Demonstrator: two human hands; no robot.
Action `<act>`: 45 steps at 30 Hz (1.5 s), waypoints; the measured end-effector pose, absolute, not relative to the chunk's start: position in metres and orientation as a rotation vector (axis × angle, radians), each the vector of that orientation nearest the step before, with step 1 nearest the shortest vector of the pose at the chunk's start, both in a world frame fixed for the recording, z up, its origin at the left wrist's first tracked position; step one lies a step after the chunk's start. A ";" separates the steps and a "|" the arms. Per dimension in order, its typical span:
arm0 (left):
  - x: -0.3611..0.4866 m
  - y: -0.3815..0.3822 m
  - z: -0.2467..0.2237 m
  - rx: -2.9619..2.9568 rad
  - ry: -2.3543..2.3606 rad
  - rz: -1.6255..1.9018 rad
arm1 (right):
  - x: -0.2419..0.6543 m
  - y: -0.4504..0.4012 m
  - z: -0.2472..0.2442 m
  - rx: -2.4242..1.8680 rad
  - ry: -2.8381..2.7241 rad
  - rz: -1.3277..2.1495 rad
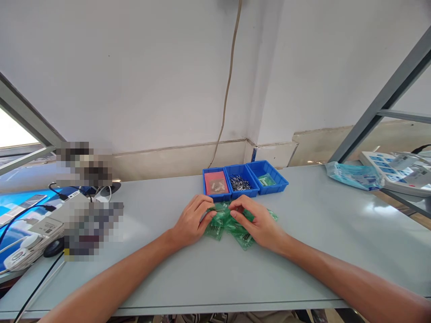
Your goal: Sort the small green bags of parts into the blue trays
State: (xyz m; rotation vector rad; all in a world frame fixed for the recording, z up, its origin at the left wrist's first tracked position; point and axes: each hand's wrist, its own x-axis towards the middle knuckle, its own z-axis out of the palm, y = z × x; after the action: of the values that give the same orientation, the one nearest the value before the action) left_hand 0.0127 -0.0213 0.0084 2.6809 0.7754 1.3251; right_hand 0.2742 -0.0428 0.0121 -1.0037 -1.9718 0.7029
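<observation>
Several small green plastic bags (pixel 245 241) lie in a pile on the grey table, just in front of a row of blue bins. My left hand (pixel 193 220) is at the left of the pile, thumb and fingers pinching the edge of a green bag. From the right, my right hand (pixel 261 223) has thumb and forefinger closed on green plastic too. Small metal parts show through some bags; their kind is too small to tell. The left bin (pixel 218 197) holds a red bag, the middle bin (pixel 249 192) loose metal pins or screws, the right bin (pixel 281 184) a green packet.
A blue plastic packet (pixel 353 176) lies at the back right beside a white panel (pixel 393 166) of blue-marked parts. Power strips (pixel 47 226) and cables crowd the left side, near a blurred-out patch. Grey frame posts (pixel 377 107) rise at both sides.
</observation>
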 end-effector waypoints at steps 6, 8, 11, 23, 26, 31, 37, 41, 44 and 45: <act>0.013 -0.022 0.010 2.678 0.772 1.296 | 0.275 -0.042 0.010 -0.990 -1.988 0.701; 0.013 -0.022 0.010 2.686 0.764 1.278 | 0.275 -0.042 0.010 -0.970 -1.995 0.696; 0.013 -0.021 0.009 2.703 0.748 1.263 | 0.275 -0.042 0.010 -0.937 -2.005 0.686; 0.014 -0.021 0.009 2.707 0.727 1.278 | 0.274 -0.042 0.012 -0.931 -2.037 0.649; 0.014 -0.021 0.009 2.713 0.731 1.280 | 0.274 -0.041 0.011 -0.932 -2.038 0.645; 0.012 -0.021 0.008 2.715 0.742 1.281 | 0.275 -0.041 0.010 -0.937 -2.041 0.625; 0.012 -0.021 0.008 2.683 0.790 1.267 | 0.276 -0.042 0.010 -1.057 -1.982 0.664; 0.013 -0.021 0.007 2.665 0.812 1.289 | 0.276 -0.042 0.011 -1.080 -1.919 0.735; 0.013 -0.021 0.005 2.656 0.822 1.264 | 0.277 -0.041 0.009 -1.072 -1.875 0.779; 0.013 -0.022 0.005 2.650 0.831 1.258 | 0.277 -0.041 0.008 -1.068 -1.866 0.787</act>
State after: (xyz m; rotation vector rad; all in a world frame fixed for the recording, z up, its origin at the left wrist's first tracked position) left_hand 0.0127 -0.0216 0.0050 2.6499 0.8309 1.2581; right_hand 0.2768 -0.0408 0.0084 -1.0679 -1.8658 0.7875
